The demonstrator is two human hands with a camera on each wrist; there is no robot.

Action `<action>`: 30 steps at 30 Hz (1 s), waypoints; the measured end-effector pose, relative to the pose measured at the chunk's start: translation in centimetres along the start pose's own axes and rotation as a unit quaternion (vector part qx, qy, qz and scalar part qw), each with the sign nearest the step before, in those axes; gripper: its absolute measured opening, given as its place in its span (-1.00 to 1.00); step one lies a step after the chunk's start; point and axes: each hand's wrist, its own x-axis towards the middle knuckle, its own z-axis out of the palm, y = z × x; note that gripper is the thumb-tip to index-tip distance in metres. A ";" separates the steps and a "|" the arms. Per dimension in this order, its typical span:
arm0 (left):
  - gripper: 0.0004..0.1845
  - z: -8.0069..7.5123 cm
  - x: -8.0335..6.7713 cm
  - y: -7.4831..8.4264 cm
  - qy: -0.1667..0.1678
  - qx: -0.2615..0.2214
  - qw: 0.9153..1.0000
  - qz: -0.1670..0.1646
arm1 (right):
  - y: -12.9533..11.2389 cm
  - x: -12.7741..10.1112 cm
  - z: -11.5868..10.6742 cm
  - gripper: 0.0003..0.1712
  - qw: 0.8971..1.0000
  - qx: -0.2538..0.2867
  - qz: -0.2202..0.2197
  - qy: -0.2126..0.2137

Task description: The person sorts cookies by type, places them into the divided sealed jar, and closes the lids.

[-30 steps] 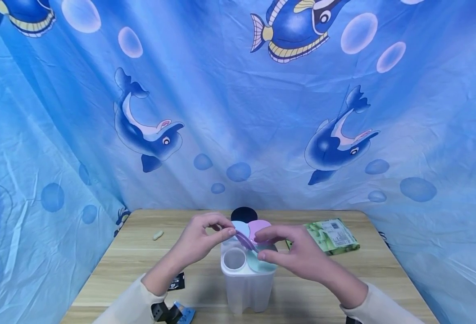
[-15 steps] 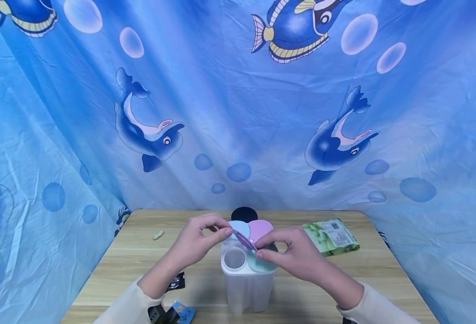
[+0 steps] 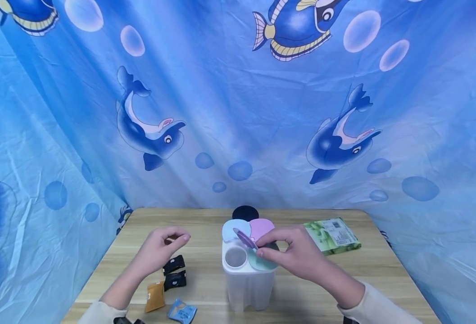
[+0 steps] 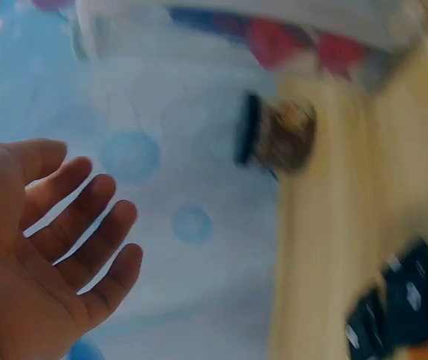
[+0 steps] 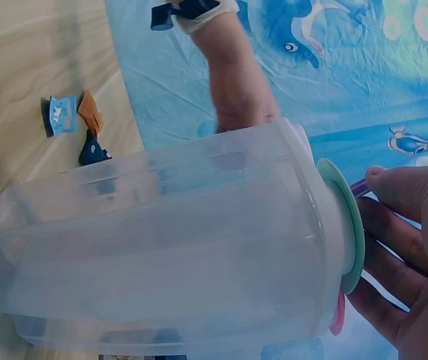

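Note:
A clear plastic container (image 3: 249,284) stands on the wooden table (image 3: 205,225), topped with light blue, pink, purple and green flap lids; one round opening (image 3: 235,257) is uncovered. My right hand (image 3: 259,247) pinches the raised purple lid (image 3: 244,238) between thumb and forefinger. In the right wrist view the container (image 5: 169,247) fills the frame, with the green lid (image 5: 346,225) against my fingers (image 5: 405,232). My left hand (image 3: 174,238) hovers left of the container, above several small packets (image 3: 174,272). The blurred left wrist view shows that hand (image 4: 56,240) with fingers spread, holding nothing.
Black, orange (image 3: 155,297) and blue (image 3: 182,311) packets lie at the front left. A green packet (image 3: 332,235) lies at the right, and a dark round object (image 3: 245,212) behind the container. Blue sea-print cloth (image 3: 238,112) walls the table on three sides.
My left hand let go of the lids and moved left and down, to above the packets. The right hand stays on the purple lid.

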 end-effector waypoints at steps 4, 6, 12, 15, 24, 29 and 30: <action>-0.85 -0.5 -0.1 -3.1 -0.029 0.025 0.999 -0.036 | 0.1 0.0 -0.1 -0.90 1.000 0.000 0.004 0.000; -0.87 -0.5 -0.2 -4.6 -0.041 0.036 0.997 -0.059 | 0.1 0.0 -0.1 -0.90 1.000 0.002 0.003 -0.001; -0.84 0.5 -0.8 -8.6 -0.075 0.078 0.988 -0.113 | 0.2 -0.1 -0.1 -0.90 1.000 0.007 0.001 -0.001; -0.78 1.1 -0.8 -10.1 -0.078 0.103 0.984 -0.122 | 0.2 -0.1 -0.1 -0.90 1.000 0.008 0.002 0.000; -0.72 2.1 -0.6 -12.4 -0.093 0.127 0.979 -0.129 | 0.0 -0.1 0.0 -0.90 1.000 0.006 0.006 -0.003; -0.73 2.5 -0.4 -12.9 -0.100 0.138 0.977 -0.129 | -0.1 -0.1 0.0 -0.90 1.000 0.002 0.007 -0.003; -0.73 2.6 -0.4 -12.9 -0.100 0.140 0.976 -0.129 | -0.1 -0.1 0.0 -0.90 1.000 0.002 0.006 -0.003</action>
